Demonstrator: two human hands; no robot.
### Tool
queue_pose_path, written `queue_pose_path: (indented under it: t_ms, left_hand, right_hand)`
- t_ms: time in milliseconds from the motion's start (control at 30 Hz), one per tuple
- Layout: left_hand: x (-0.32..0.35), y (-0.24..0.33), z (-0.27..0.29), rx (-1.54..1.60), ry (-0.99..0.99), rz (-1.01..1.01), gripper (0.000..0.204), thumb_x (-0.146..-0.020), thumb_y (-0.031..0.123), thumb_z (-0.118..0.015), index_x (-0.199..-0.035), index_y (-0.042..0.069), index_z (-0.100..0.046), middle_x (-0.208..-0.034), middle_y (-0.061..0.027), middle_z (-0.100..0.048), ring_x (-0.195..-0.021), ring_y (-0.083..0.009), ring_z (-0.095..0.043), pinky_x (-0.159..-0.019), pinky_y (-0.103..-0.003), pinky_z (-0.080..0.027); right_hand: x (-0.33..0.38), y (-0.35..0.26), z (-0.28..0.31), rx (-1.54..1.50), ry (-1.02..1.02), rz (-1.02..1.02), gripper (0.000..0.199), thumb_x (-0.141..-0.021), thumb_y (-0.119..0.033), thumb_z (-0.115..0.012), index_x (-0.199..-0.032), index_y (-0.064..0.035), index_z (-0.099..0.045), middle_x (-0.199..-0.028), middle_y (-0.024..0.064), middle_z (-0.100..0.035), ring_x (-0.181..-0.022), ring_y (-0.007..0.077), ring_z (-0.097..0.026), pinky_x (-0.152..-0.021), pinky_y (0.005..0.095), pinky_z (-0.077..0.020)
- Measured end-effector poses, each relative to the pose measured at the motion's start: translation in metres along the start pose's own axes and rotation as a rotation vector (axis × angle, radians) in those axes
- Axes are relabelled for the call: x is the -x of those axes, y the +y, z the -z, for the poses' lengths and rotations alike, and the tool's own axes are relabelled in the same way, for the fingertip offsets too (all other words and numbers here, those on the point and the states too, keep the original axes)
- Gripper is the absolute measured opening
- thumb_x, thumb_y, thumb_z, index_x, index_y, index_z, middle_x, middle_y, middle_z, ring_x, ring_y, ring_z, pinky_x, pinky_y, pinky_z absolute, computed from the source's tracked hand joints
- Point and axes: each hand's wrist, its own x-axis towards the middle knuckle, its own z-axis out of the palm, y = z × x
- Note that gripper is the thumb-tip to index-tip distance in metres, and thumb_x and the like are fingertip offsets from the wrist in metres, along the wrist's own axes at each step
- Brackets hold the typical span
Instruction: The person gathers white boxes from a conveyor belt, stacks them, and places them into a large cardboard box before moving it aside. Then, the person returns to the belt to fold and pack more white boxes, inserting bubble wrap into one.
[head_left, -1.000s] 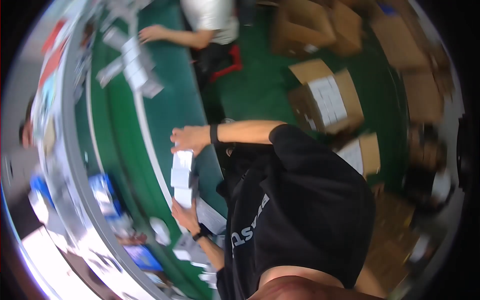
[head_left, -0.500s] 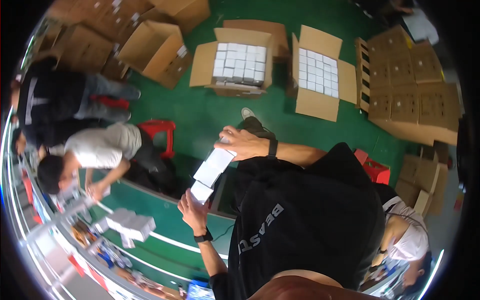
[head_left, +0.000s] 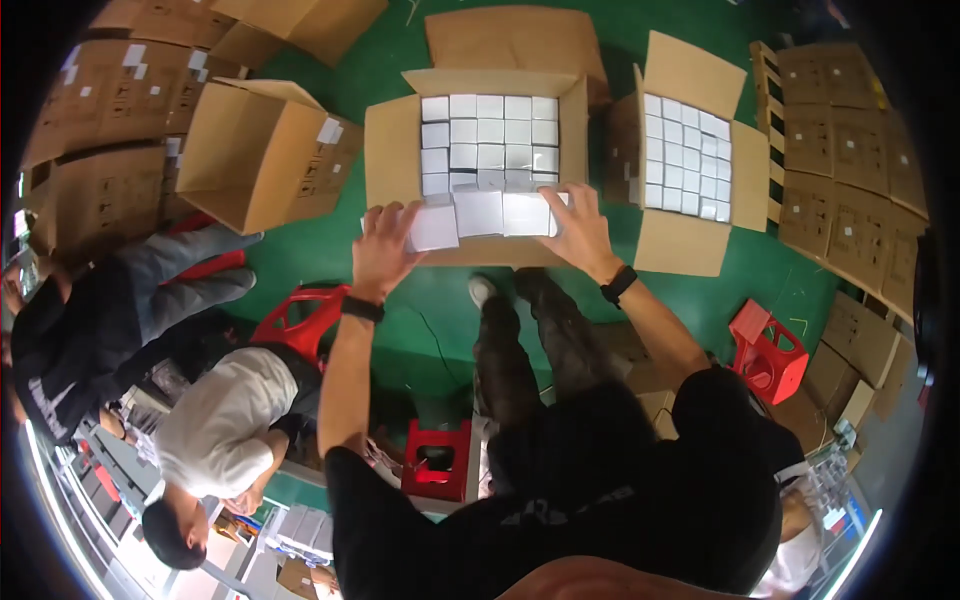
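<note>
Green floor (head_left: 430, 295); hands (head_left: 385, 250) grip boxes (head_left: 480, 212).

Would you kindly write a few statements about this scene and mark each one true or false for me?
1. The left hand and the right hand hold a row of white boxes between them. True.
2. The middle carton, nearest the row, contains no boxes. False: white boxes show inside the middle carton.
3. The right-hand carton is closed. False: the flaps of the right-hand carton are open.
4. The left hand's wrist is bare. False: a black band is around it.
5. A red stool stands farther to the right than the right hand. True.
</note>
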Motion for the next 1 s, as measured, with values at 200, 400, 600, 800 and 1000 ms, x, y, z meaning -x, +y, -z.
queue_pose_path:
  t_ms: [200,400,600,800,1000]
  left_hand:
    - [-0.047,-0.075,-0.149,0.204,-0.249,-0.067,0.077,-0.065,0.028,-0.084,-0.134,0.021,-0.050,-0.119,-0.0034,-0.056,-0.113,-0.0312,-0.053,-0.079,-0.045,-0.057]
    - [-0.102,-0.094,-0.201,0.252,-0.394,-0.133,0.080,-0.066,0.030,-0.084,-0.137,0.022,-0.047,-0.121,-0.0036,-0.057,-0.117,-0.0300,-0.051,-0.084,-0.046,-0.056]
    - [-0.113,-0.093,-0.207,0.226,-0.446,-0.055,0.081,-0.065,0.026,-0.085,-0.138,0.019,-0.049,-0.132,-0.0100,-0.056,-0.124,-0.0333,-0.049,-0.096,-0.043,-0.051]
    - [-0.063,-0.082,-0.226,0.218,-0.312,-0.149,0.082,-0.060,0.020,-0.085,-0.135,0.020,-0.051,-0.131,-0.0083,-0.055,-0.123,-0.0343,-0.049,-0.095,-0.043,-0.052]
    - [-0.047,-0.059,-0.238,0.182,-0.265,-0.195,0.083,-0.056,0.014,-0.085,-0.132,0.020,-0.052,-0.127,-0.0059,-0.054,-0.122,-0.0324,-0.049,-0.090,-0.042,-0.055]
  right_hand:
    - [-0.027,0.065,-0.122,-0.026,-0.214,-0.137,0.072,-0.070,-0.033,-0.082,-0.133,-0.0187,-0.052,-0.126,0.0155,-0.046,-0.121,0.0343,-0.045,-0.081,0.0460,-0.0560]
    - [-0.061,0.107,-0.147,-0.017,-0.351,-0.174,0.073,-0.072,-0.034,-0.081,-0.136,-0.0181,-0.049,-0.128,0.0163,-0.046,-0.122,0.0362,-0.045,-0.084,0.0473,-0.0564]
    - [-0.067,0.111,-0.160,-0.040,-0.337,-0.230,0.071,-0.075,-0.030,-0.079,-0.137,-0.0172,-0.048,-0.128,0.0162,-0.045,-0.123,0.0375,-0.044,-0.085,0.0480,-0.0562]
    - [-0.024,0.117,-0.193,-0.032,-0.287,-0.250,0.070,-0.074,-0.025,-0.080,-0.136,-0.0169,-0.049,-0.130,0.0153,-0.043,-0.126,0.0374,-0.043,-0.095,0.0481,-0.0500]
    - [-0.001,0.129,-0.227,0.052,-0.259,-0.237,0.076,-0.072,-0.023,-0.081,-0.139,-0.0150,-0.046,-0.132,0.0156,-0.043,-0.127,0.0379,-0.042,-0.101,0.0480,-0.0444]
